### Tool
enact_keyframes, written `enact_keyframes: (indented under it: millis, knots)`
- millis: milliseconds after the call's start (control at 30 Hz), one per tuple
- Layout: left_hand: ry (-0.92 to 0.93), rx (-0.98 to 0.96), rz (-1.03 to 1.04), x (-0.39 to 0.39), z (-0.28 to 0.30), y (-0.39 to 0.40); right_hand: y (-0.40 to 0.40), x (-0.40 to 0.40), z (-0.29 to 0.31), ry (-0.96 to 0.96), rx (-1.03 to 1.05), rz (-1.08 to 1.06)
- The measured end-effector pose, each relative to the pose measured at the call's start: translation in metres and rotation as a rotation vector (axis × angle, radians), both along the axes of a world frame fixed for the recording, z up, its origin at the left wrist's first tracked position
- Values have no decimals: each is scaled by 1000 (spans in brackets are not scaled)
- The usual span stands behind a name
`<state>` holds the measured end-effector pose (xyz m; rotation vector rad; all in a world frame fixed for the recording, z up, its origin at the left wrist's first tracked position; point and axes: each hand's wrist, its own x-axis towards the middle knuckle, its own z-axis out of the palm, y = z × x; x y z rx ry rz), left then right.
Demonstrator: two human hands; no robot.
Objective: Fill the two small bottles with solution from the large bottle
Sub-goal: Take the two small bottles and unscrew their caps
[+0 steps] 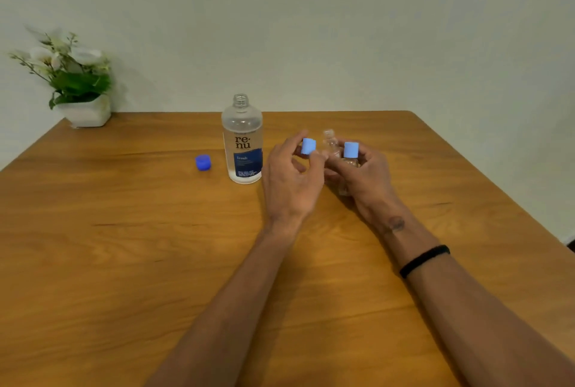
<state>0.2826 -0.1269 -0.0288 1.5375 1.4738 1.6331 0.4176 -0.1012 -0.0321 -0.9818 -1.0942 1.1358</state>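
**Cap off one small bottle, both hands busy above the counter**

From the head view, we look down on a brown wood-grain counter (124, 231) set against a pale wall. Far and centre stands the large clear plastic solution bottle with a blue and white label (242, 144), upright, its threaded neck uncapped, liquid showing in its body. Just to its left, apart from it, a dark blue round screw cap (203, 162) lies on the counter.

Right of the large bottle, both hands are raised together. The left hand (289, 181) pinches a light blue cylindrical cap (308, 146) between thumb and fingertips, its other fingers loosely curled. The cap sits just left of the open neck of a small clear plastic bottle (330, 145), close to it but not on it.

The right hand (367, 175) curls round that open small bottle and also round a second small clear bottle with a light blue cap on it (351, 153), the two held side by side and roughly upright. The bodies of both are largely hidden behind fingers, and I cannot tell whether either holds any liquid.

A black band (424, 260) circles the right forearm, with a small dark mark nearer the wrist.

Far left, in the corner, a white pot of white flowers and green leaves (77, 85) rests on the counter by the wall.
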Motion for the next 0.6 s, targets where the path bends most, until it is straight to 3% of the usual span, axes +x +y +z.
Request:
enact_keyframes:
  millis: [133,233,600]
  knots:
    - [336,-76,39,-6,-8,3,7,4,0,87,-48,-43]
    - [469,-80,63,-11,-12,4,9,4,0,81,-53,-59]
    - [499,-171,83,-15,-14,6,10,2,-3,-212,-14,-134]
